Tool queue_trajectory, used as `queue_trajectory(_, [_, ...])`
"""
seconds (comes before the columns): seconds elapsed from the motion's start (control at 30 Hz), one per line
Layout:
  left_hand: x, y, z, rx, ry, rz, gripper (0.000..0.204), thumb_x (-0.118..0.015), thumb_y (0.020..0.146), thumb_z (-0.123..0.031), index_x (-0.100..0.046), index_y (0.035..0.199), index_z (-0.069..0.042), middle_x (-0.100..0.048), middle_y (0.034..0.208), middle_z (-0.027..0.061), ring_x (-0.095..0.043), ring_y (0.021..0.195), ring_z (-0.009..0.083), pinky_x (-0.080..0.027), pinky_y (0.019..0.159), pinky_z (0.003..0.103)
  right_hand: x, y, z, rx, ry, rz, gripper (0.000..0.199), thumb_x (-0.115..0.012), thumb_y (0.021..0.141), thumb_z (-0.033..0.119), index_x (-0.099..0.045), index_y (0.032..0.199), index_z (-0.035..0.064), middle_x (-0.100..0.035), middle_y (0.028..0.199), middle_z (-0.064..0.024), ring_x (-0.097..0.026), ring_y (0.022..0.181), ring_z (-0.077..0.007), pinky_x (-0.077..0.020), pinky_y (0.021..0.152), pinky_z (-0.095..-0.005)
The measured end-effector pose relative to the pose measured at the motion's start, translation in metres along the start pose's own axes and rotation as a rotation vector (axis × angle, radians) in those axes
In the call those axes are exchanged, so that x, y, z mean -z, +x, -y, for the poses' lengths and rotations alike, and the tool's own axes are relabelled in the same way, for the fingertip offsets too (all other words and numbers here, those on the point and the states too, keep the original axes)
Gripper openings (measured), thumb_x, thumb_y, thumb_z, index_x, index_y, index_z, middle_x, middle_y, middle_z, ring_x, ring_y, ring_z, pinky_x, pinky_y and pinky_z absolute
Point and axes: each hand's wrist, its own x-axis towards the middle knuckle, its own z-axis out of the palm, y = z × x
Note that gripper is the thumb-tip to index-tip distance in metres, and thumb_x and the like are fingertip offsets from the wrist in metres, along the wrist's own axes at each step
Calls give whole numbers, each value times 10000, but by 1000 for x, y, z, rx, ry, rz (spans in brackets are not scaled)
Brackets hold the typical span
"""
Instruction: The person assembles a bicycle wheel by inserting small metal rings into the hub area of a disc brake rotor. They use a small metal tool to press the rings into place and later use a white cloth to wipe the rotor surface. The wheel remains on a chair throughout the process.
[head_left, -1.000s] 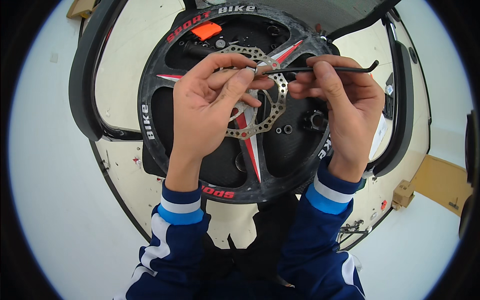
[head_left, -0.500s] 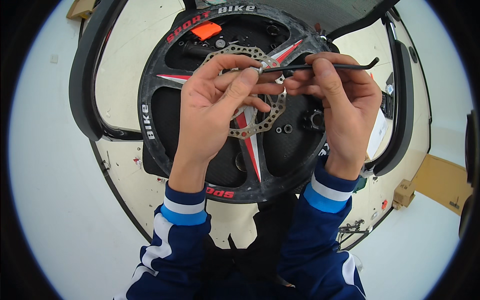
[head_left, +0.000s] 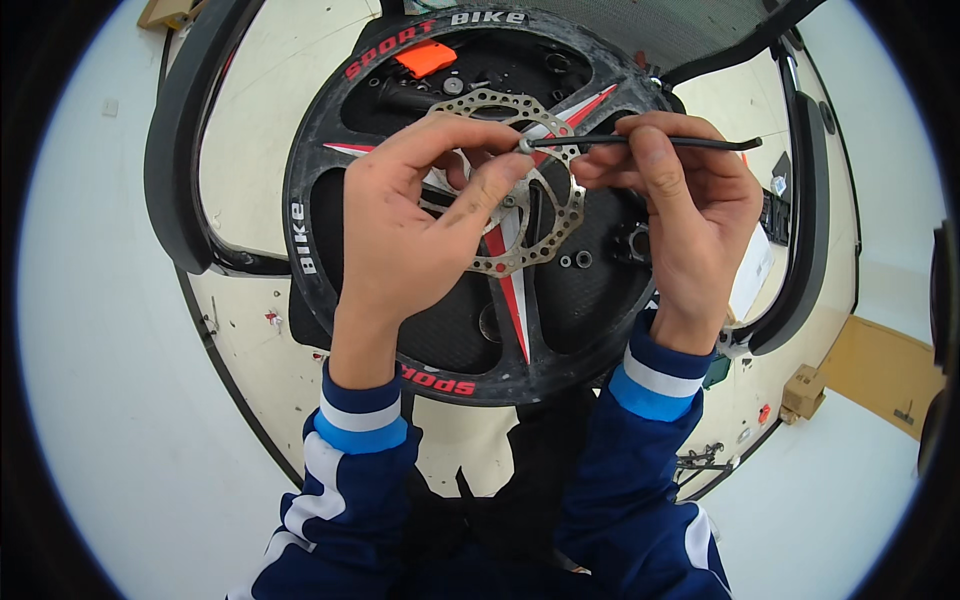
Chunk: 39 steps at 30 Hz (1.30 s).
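Observation:
Above a black bicycle wheel with wide spokes and red-and-white stripes, both my hands are raised. Between the thumb and index finger of my left hand is a small silver bolt. My right hand is closed around a black hex key, its short bent end pointing right. The key's long end meets the bolt's head; how deep it sits I cannot tell. Beneath my hands, a perforated metal brake disc lies at the wheel's hub, partly covered by my left hand.
The wheel rests on a chair seat between two black armrests. An orange piece and several small parts lie in the wheel's upper opening. Two small rings and a black clamp-like part lie at its right. Cardboard boxes stand on the floor.
My left hand has turned, and its other fingers have curled in from their spread position. The hex key has rolled, its bent end swinging from upward to nearly level. The wheel appears shifted slightly right.

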Motion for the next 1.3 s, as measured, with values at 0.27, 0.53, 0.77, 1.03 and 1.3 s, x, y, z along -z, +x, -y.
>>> queue_trajectory(0.27, [-4, 3, 8, -257, 394, 10, 195, -776, 779, 38, -747, 965, -16, -730, 922, 86, -653, 836, 212, -509, 749, 313, -6, -3, 8, -48, -211, 5, 108, -669, 942, -10, -693, 1030, -67, -739, 875, -119, -741, 790, -180, -597, 736, -274])
queue_trajectory(0.53, [-13, 1, 13, -258, 510, 30, 208, -800, 737, 16, -760, 939, -14, -724, 927, 98, -650, 865, 249, -520, 761, 334, -8, -3, 6, -59, -405, -18, 91, -717, 901, 9, -728, 971, -47, -750, 822, -89, -734, 764, -133, -564, 707, -242])
queue_trajectory(0.77, [-18, 0, 16, -182, 575, 19, 212, -802, 729, -16, -764, 938, -10, -712, 965, 93, -640, 905, 258, -523, 780, 345, -13, 1, -7, -40, -484, -4, 91, -732, 886, 34, -733, 947, -34, -751, 793, -107, -739, 721, -150, -565, 672, -250])
queue_trajectory(1.03, [-20, -2, 14, -125, 650, 27, 206, -779, 722, -8, -762, 927, -20, -656, 929, 86, -605, 909, 274, -510, 798, 368, -17, 2, -14, 0, -585, 16, 87, -731, 875, 50, -718, 904, -30, -720, 746, -136, -740, 675, -206, -559, 626, -273])
queue_trajectory(1.3, [-27, -5, 12, -119, 665, 33, 191, -748, 726, 11, -742, 916, -13, -647, 912, 98, -597, 903, 299, -504, 789, 388, -19, 2, -7, 79, -711, 71, 70, -714, 858, 30, -703, 885, -33, -692, 732, -159, -709, 641, -265, -529, 592, -302])
